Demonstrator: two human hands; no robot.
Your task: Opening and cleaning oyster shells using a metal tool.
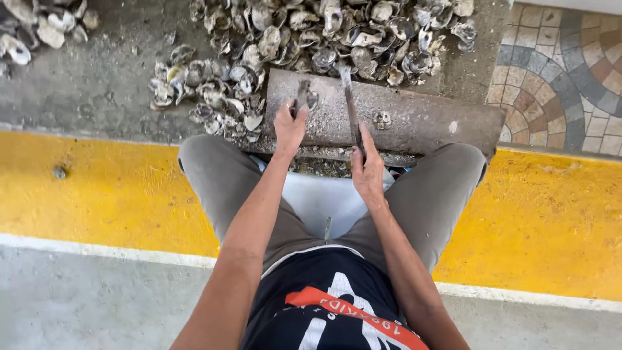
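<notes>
The shell (pixel 304 98) pinned under the left hand (pixel 289 126) is mostly covered by the fingers, so its outline cannot be made out, and the raised tool (pixel 350 107) in the right hand (pixel 367 170) is streaked by motion blur, leaving its tip unclear. The shell heap (pixel 337 32) and a second pile (pixel 39 26) are cut off by the top edge. The pale container (pixel 321 201) between the knees is largely hidden by the forearms and legs, its contents unseen.

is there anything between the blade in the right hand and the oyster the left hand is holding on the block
Nothing visible. The right hand holds the metal tool raised over the block, and the left hand pins the oyster beside it; only bare block lies between them.
</notes>
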